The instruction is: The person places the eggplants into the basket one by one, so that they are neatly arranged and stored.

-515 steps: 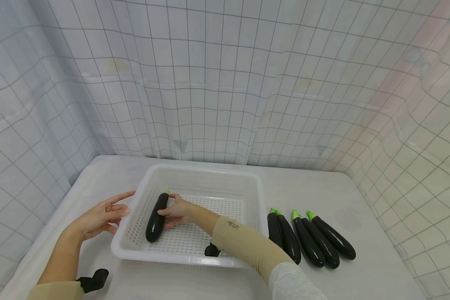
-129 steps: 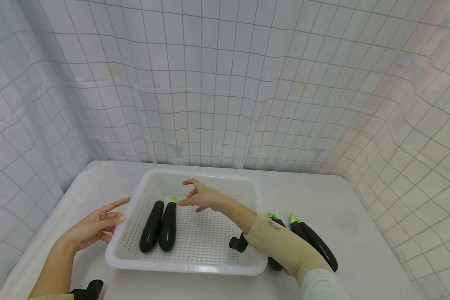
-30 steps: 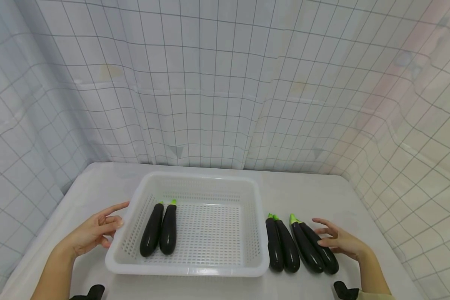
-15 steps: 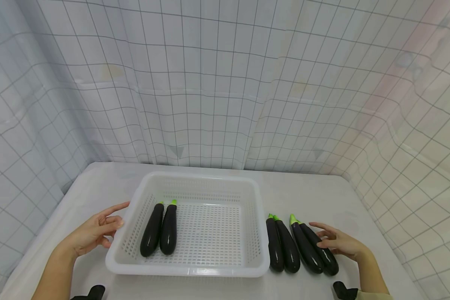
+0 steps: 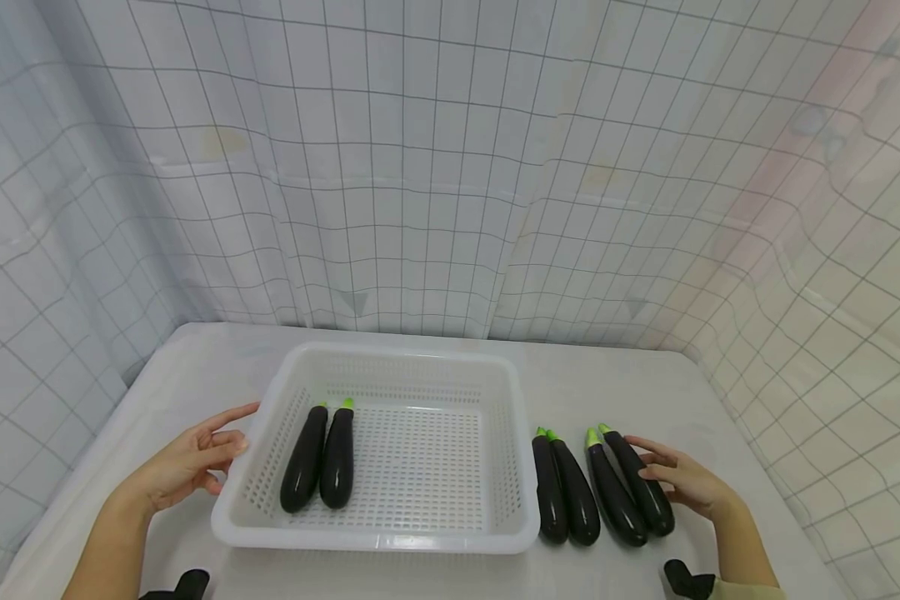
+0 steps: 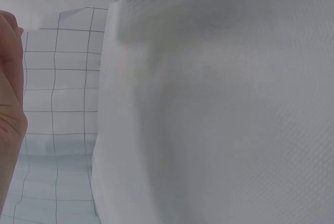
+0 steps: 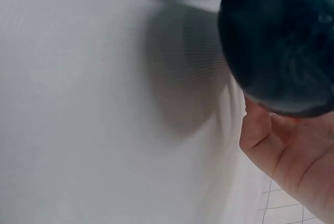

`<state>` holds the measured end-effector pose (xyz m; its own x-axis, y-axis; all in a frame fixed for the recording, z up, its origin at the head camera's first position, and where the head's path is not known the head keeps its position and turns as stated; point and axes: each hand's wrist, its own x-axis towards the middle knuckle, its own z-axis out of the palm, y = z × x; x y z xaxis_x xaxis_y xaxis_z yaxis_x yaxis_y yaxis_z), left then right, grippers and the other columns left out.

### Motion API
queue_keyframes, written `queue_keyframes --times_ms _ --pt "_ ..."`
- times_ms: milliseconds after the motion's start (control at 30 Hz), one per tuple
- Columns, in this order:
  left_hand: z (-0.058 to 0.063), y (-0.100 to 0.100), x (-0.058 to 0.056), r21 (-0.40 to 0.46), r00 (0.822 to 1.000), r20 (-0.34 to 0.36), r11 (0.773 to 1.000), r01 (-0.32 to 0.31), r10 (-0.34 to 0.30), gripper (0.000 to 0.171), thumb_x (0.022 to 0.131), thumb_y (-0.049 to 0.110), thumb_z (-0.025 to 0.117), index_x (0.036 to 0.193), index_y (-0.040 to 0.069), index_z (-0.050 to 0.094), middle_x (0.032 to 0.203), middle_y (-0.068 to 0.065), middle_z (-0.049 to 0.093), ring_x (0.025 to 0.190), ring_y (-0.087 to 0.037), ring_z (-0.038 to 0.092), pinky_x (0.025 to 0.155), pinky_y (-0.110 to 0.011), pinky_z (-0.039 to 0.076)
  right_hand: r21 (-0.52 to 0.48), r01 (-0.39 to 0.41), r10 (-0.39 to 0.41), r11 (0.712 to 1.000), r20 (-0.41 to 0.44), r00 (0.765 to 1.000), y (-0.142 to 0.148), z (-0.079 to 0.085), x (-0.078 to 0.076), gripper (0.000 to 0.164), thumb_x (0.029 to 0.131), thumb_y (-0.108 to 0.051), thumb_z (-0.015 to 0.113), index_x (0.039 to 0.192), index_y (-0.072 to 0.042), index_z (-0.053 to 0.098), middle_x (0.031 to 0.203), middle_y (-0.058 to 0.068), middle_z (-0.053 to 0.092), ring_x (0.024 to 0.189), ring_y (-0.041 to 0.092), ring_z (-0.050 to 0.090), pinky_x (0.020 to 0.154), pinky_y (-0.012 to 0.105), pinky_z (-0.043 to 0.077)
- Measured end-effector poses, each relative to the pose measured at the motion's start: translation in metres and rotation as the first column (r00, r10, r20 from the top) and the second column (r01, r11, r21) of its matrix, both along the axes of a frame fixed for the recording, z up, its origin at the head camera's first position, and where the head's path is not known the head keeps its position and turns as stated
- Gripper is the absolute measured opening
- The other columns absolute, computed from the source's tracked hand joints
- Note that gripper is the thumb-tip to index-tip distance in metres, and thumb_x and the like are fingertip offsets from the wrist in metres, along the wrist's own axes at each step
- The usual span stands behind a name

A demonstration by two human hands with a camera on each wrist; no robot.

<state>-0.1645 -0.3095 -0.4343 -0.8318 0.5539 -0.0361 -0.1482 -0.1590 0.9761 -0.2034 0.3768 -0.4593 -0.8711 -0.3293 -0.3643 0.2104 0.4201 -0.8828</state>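
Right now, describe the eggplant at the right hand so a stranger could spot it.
Find the white perforated basket on the white table. Beside its right end, four dark glossy eggplants lie side by side, green stems at the far end. The one wanted is the rightmost eggplant, farthest from the basket and the only one of the four that the right hand touches.

Black wrist mount (image 5: 690, 581), seemingly beige sleeve (image 5: 748, 592)
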Motion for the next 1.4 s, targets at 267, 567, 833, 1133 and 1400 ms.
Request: queue_keyframes --times_ms 267,567,833,1133,1400 --pt "0.002 0.001 0.001 0.004 1.000 0.005 1.000 0.003 -0.003 0.053 0.097 -0.001 0.037 0.132 0.038 0.043 0.094 0.005 0.063 0.078 -0.012 0.064 0.059 -0.028 0.056 -0.059 0.064 -0.065 0.996 -0.018 0.998 -0.006 0.012 -0.006 0.063 0.091 -0.017 0.054 0.145 -0.011 0.022 0.141 0.024 0.023 0.118 0.028 0.037 0.091 0.056 0.040" --pt "0.000 0.000 0.000 0.007 1.000 -0.003 1.000 0.007 -0.007 0.054 0.097 -0.002 0.036 0.133 0.037 0.042 0.094 0.006 0.063 0.079 -0.012 0.064 0.060 -0.030 0.056 -0.113 0.084 -0.092 0.990 -0.071 0.993 -0.021 0.031 -0.014 0.060 0.093 -0.016 0.051 0.145 -0.011 0.022 0.129 0.021 0.031 0.101 0.014 0.049 0.089 0.054 0.042" --pt "-0.001 0.000 0.000 -0.014 1.000 -0.007 1.000 -0.013 0.013 0.054 0.097 -0.002 0.037 0.133 0.038 0.042 0.094 0.005 0.063 0.078 -0.013 0.064 0.060 -0.032 0.056 -0.146 0.074 -0.094 0.987 -0.136 0.986 -0.044 0.051 -0.026 0.060 0.093 -0.016 0.052 0.146 -0.013 0.023 0.117 0.005 0.041 0.103 0.016 0.044 0.087 0.049 0.041" --pt "0.000 0.001 0.000 -0.035 0.999 0.008 0.999 -0.031 0.032 0.053 0.096 -0.001 0.038 0.131 0.039 0.043 0.094 0.007 0.063 0.077 -0.011 0.064 0.059 -0.030 0.056 -0.215 0.080 -0.119 0.973 -0.177 0.977 -0.086 0.078 -0.033 0.062 0.092 -0.016 0.055 0.145 -0.014 0.025 0.115 0.002 0.046 0.103 0.016 0.044 0.083 0.042 0.041" --pt "0.000 0.001 0.001 -0.026 0.999 0.002 0.999 -0.040 0.040 0.054 0.096 -0.002 0.039 0.132 0.038 0.043 0.094 0.006 0.063 0.078 -0.011 0.064 0.058 -0.030 0.056 -0.292 0.070 -0.123 0.954 -0.169 0.978 -0.124 0.096 -0.037 0.061 0.091 -0.011 0.054 0.145 -0.016 0.026 0.118 0.006 0.047 0.104 0.018 0.048 0.088 0.048 0.042"
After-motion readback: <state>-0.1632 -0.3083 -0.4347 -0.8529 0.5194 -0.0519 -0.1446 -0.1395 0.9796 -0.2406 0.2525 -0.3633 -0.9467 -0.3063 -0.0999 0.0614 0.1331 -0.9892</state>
